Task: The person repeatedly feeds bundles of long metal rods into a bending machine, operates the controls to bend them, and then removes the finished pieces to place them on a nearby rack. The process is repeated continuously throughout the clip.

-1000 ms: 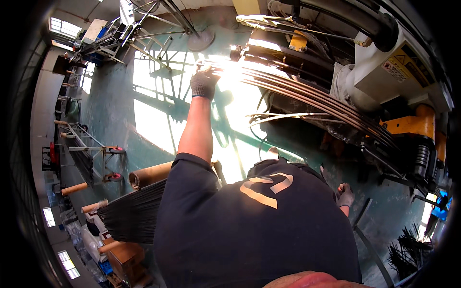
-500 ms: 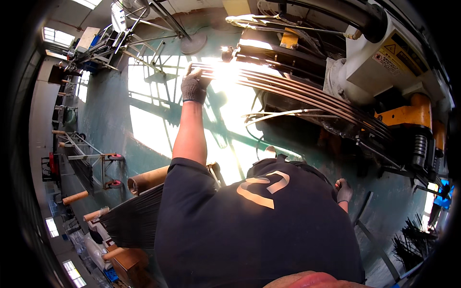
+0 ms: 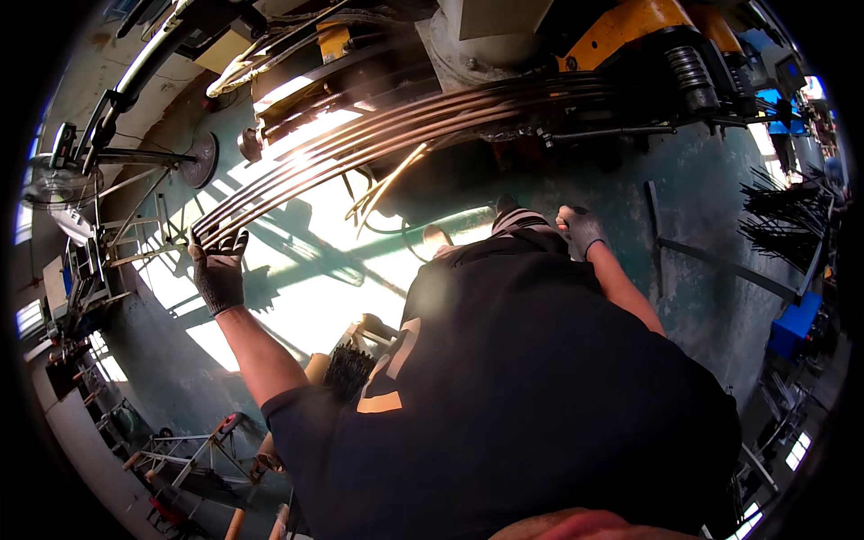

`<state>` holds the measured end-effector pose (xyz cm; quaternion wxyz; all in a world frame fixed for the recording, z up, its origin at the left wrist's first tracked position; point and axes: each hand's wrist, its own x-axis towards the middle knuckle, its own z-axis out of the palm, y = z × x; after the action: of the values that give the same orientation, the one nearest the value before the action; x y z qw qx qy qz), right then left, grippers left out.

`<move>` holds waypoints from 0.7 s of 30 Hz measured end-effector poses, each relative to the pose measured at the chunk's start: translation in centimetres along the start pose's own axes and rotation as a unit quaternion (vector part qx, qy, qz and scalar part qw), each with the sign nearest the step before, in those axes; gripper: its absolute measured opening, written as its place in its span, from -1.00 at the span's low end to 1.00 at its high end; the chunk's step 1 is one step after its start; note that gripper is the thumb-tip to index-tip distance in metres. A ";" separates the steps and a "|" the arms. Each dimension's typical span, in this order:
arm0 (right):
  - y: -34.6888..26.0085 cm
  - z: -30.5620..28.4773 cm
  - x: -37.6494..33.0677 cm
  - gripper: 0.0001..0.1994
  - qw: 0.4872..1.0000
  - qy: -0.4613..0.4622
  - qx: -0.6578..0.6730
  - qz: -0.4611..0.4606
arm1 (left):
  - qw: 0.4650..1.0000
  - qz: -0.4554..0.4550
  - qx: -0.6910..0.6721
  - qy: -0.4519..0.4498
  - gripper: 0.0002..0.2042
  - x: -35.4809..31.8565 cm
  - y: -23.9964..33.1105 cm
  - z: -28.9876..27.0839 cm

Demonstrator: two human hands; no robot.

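Observation:
A bundle of long thin metal rods (image 3: pixel 378 135) runs from the lower left up into a large machine (image 3: pixel 504 36) at the top. My left hand (image 3: pixel 219 270), in a dark grey glove, is stretched out to the left and grips the near ends of the rods. My right hand (image 3: pixel 580 229), also gloved, is curled into a fist beside my chest with nothing visible in it. My dark shirt (image 3: pixel 504 396) hides the floor directly below me.
An orange machine part with a spring (image 3: pixel 657 36) sits at the top right. Bundles of dark rods (image 3: pixel 783 216) lie at the right, another bundle (image 3: pixel 346 369) beside my left arm. Metal racks (image 3: pixel 193 450) stand lower left, a fan (image 3: pixel 54 184) far left. Sunlight patches the green floor (image 3: pixel 297 288).
My head has turned, so the rods and machine now sweep across the top. My left hand stays on the rod ends, now at the left. My right fist has come up beside my chest.

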<state>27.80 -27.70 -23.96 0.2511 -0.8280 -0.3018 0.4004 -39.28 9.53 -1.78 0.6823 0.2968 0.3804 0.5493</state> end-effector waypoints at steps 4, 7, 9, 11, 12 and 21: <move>-3.8 -1.4 0.9 -0.84 0.894 -0.133 -0.415 -0.106 | 0.994 0.041 -0.049 0.088 -0.33 -0.3 -0.7 0.9; -1.8 -3.0 3.9 -0.73 0.883 -0.111 -0.415 -0.189 | 0.977 0.103 -0.126 0.140 -0.30 -1.8 -2.7 0.5; -1.3 -4.4 5.9 -0.70 0.868 -0.134 -0.451 -0.163 | 0.941 0.093 -0.184 0.269 -0.27 -1.4 -5.8 3.5; -0.1 -6.4 7.9 -0.67 0.867 -0.147 -0.456 -0.135 | 0.935 0.045 -0.155 0.315 -0.34 -2.0 -11.4 10.3; 1.0 -7.3 9.1 -0.65 0.877 -0.149 -0.437 -0.131 | 0.932 -0.010 -0.185 0.312 -0.36 -2.5 -14.0 11.6; 8.6 -15.4 17.7 -0.60 0.869 0.010 -0.426 -0.252 | 0.965 -0.170 0.200 0.004 -0.60 -5.3 -36.8 19.9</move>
<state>51.73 -23.93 -30.19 -0.0305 -0.7542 -0.6391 0.1477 -3.74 -3.48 -20.36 0.6909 0.3559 0.5303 0.3386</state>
